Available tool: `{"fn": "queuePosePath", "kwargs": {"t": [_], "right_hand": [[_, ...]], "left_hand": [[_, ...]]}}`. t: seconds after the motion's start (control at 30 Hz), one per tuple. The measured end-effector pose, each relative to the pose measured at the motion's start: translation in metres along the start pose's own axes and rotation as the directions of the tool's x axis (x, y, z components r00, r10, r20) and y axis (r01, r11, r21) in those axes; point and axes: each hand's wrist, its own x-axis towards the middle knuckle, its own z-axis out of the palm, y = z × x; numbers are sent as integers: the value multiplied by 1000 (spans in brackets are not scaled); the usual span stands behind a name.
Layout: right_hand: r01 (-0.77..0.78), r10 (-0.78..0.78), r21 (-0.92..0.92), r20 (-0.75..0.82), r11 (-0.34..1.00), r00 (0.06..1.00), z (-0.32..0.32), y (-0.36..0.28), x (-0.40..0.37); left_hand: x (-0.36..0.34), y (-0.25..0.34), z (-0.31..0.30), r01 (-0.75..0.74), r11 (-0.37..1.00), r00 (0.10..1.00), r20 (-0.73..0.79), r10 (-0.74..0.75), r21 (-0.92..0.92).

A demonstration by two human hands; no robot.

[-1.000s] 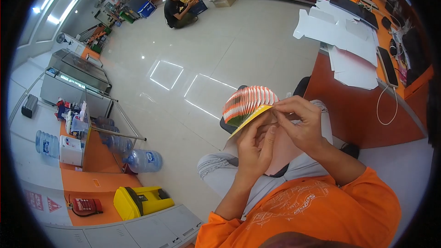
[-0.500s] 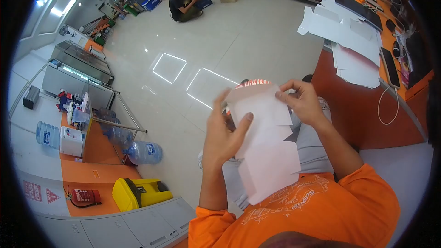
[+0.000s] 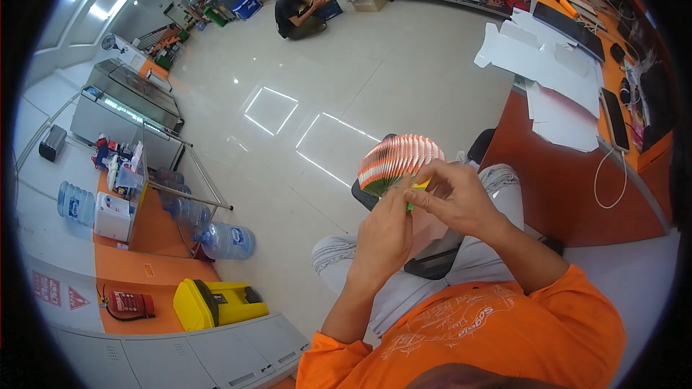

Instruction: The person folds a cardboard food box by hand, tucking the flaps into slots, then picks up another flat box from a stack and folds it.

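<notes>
One card piece (image 3: 427, 233) is held above the lap, between the left hand (image 3: 382, 241) and the right hand (image 3: 461, 198). Hands are drawn close together, both clamped on the card: its upper part is pinched by the right thumb and fingers, the left fingers are pressed to it from the other side. Left thumb contact is partly hidden, cannot tell exactly. The lower part is seen hanging below the hands, over the gap between the knees.

Counts: two hands, one card piece, one fanned stack (image 3: 400, 162) just beyond the fingertips; pieces in the stack are too many to be counted. At least two white sheets (image 3: 544, 50) are laid on the one bench (image 3: 548, 173) at right, with one phone (image 3: 614, 119) near its edge and one white cable (image 3: 597, 180) hung below. One co-worker (image 3: 295, 18) is seated on the floor, well apart. One yellow bin (image 3: 231, 306) and one fire extinguisher (image 3: 131, 302) are seen at lower left.

Look of the card: pale pinkish on the side shown, small yellow and green patches visible between the fingers; most of it is covered by the hands. The stack is striped orange and white, greenish at the lower left.
</notes>
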Motion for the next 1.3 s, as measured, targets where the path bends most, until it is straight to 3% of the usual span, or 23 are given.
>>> {"fn": "queuePosePath", "kwargs": {"t": [0.07,0.13,0.23,0.33,0.4,0.47,0.5,0.57,0.63,0.67,0.73,0.87,0.93,1.0,1.07,1.17,1.3], "right_hand": [[-66,70,110,-27,992,997,3,11,0],[-226,273,509,-18,830,962,3,22,0],[-226,292,617,-7,754,956,6,21,0],[-286,324,659,68,695,944,1,19,-1],[-252,292,632,43,733,955,4,25,-2],[-219,263,601,15,769,965,6,26,-5],[-147,201,515,-49,844,978,8,22,-7],[-89,144,421,-100,903,985,15,22,-9],[112,-39,257,-274,960,961,23,30,-11],[99,-26,258,-274,961,961,25,29,-14],[214,-6,449,-421,868,907,26,26,-16],[296,-1,454,-545,840,838,30,27,-17],[221,105,580,-475,784,874,30,24,-18],[212,119,603,-460,769,880,23,18,-21],[139,117,630,-347,764,930,17,17,-24],[201,21,599,-342,775,939,13,24,-22],[215,27,567,-387,795,922,10,18,-18]], "left_hand": [[-1,-4,2,14,993,986,-164,-33,-114],[-6,-11,5,45,990,980,-184,-69,-132],[-7,-18,13,54,984,964,-250,-97,-172],[-5,-25,19,17,989,948,-311,-62,-144],[-4,-23,19,8,995,945,-324,-40,-99],[-2,-12,17,124,892,915,-297,-272,-435],[-1,-11,16,126,890,915,-295,-275,-437],[-2,-11,14,196,664,895,-144,-422,-721],[2,-7,17,156,602,892,-150,-426,-783],[2,-5,19,98,544,890,-170,-422,-834],[0,-1,19,107,526,889,-156,-431,-844],[8,3,17,37,528,903,-198,-381,-848],[9,6,18,11,543,912,-215,-350,-839],[10,8,17,32,542,905,-207,-373,-840],[11,10,15,14,578,907,-233,-351,-816],[12,12,14,-21,630,907,-279,-314,-776],[14,18,12,-74,647,915,-309,-258,-759]]}}
